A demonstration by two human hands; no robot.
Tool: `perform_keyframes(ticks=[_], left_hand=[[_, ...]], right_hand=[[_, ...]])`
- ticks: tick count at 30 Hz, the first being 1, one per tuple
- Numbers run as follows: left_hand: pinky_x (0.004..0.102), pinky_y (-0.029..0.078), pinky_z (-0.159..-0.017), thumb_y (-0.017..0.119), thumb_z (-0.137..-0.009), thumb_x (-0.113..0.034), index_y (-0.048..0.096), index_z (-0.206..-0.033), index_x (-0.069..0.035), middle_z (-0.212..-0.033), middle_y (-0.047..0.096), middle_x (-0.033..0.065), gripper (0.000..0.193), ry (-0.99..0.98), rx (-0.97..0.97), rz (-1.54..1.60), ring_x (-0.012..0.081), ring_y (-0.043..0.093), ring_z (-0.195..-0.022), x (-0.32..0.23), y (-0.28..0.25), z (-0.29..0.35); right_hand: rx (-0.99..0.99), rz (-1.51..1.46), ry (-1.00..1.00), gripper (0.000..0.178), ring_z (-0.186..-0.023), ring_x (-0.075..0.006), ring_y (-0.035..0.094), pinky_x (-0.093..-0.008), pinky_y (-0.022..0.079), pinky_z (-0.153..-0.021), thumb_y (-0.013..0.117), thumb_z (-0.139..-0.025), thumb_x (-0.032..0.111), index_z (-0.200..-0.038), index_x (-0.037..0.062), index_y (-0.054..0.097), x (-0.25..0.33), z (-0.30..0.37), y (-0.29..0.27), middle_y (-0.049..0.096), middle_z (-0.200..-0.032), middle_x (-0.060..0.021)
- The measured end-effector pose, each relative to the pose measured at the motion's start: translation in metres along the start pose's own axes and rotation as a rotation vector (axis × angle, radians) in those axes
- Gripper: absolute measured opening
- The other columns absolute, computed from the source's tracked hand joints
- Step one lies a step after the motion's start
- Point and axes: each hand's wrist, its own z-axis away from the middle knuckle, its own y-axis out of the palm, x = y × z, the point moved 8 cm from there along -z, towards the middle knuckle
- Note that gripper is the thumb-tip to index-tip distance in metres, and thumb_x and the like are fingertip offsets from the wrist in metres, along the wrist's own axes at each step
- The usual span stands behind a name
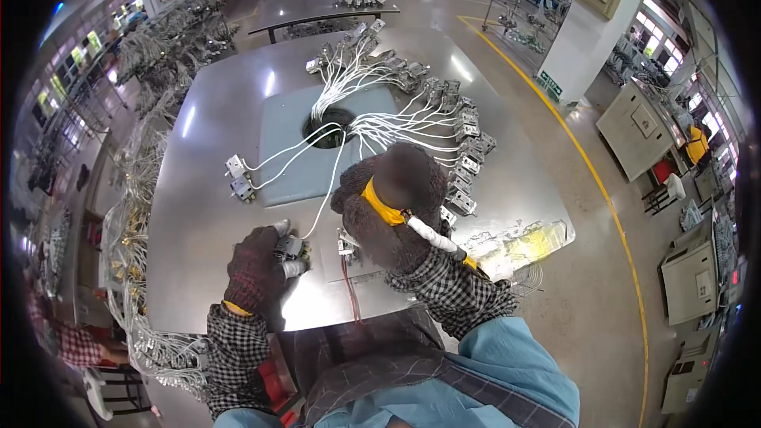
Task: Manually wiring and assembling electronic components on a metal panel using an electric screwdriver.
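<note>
My left hand point(258, 269), in a dark knitted glove with a yellow cuff, rests on the metal table at the near left. Its fingers, grey at the tips, are closed around a small metal box-shaped connector point(292, 248) on a white cable. My right hand point(369, 230), gloved too, is closed around an upright corded power tool point(408, 182) with a dark round top. A white-wrapped cord point(432, 235) runs from it along my wrist. The tool's lower end is hidden. Between my hands sits a small fixture point(346, 246) with red wires.
White cables point(337, 95) fan out from a round hole point(329, 128) in the table point(202, 214), ending in several metal connectors point(468, 143). Two more connectors point(239, 178) lie at left. Bundled cables point(151, 127) hang along the left side. A pillar point(587, 40) stands at far right.
</note>
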Motion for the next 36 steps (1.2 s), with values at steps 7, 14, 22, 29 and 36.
perform_keyframes(ticks=[7,14,22,29,36], left_hand=[[0.0383,0.055,-0.086,0.08,-0.075,-0.015,0.052,-0.123,0.003,-0.099,0.065,0.0113,0.058,-0.333,-0.03,1.016,0.023,0.064,-0.097,0.006,0.017,0.008],[0.032,0.053,-0.08,0.068,-0.09,-0.02,0.049,-0.131,0.001,-0.108,0.062,0.0104,0.049,-0.511,-0.067,2.331,0.0201,0.061,-0.094,-0.02,0.058,0.003],[0.0385,0.05,-0.097,0.084,-0.072,-0.017,0.049,-0.131,0.003,-0.122,0.061,0.0148,0.071,-0.078,-0.113,0.815,0.0243,0.059,-0.113,-0.056,0.019,-0.019],[0.0355,0.055,-0.081,0.084,-0.071,-0.036,0.056,-0.125,-0.003,-0.109,0.067,0.0132,0.069,-0.081,0.024,0.892,0.023,0.069,-0.095,-0.053,0.017,-0.029],[0.0394,0.055,-0.071,0.079,-0.069,-0.054,0.062,-0.116,-0.008,-0.092,0.068,0.0138,0.068,-0.059,0.061,0.641,0.0315,0.069,-0.084,-0.061,0.019,-0.041]], right_hand=[[-0.087,-0.19,0.295,0.02,-0.053,-0.0201,0.056,-0.0308,0.051,-0.044,0.056,-0.094,0.021,-0.1,0.0023,0.056,-0.01,-0.018,0.0,0.052,-0.077,-0.0073],[-0.157,0.295,-0.019,0.073,-0.071,-0.0183,0.063,-0.0349,0.058,-0.063,0.07,-0.085,0.005,-0.144,0.0157,0.028,0.022,-0.025,0.007,0.062,-0.094,-0.0141],[-0.187,0.363,-0.089,0.065,-0.064,-0.0246,0.064,-0.0335,0.055,-0.051,0.06,-0.087,0.007,-0.142,0.012,0.027,0.053,-0.04,-0.009,0.062,-0.088,-0.0177],[-0.233,0.402,-0.117,0.067,-0.057,-0.016,0.054,-0.03,0.05,-0.046,0.061,-0.086,0.006,-0.143,0.0148,0.028,0.049,-0.038,-0.01,0.06,-0.09,-0.0159],[-0.254,0.368,-0.237,0.068,-0.071,-0.0217,0.063,-0.0364,0.056,-0.058,0.059,-0.087,0.005,-0.145,0.0147,0.024,0.063,-0.043,-0.025,0.062,-0.094,-0.0168]])
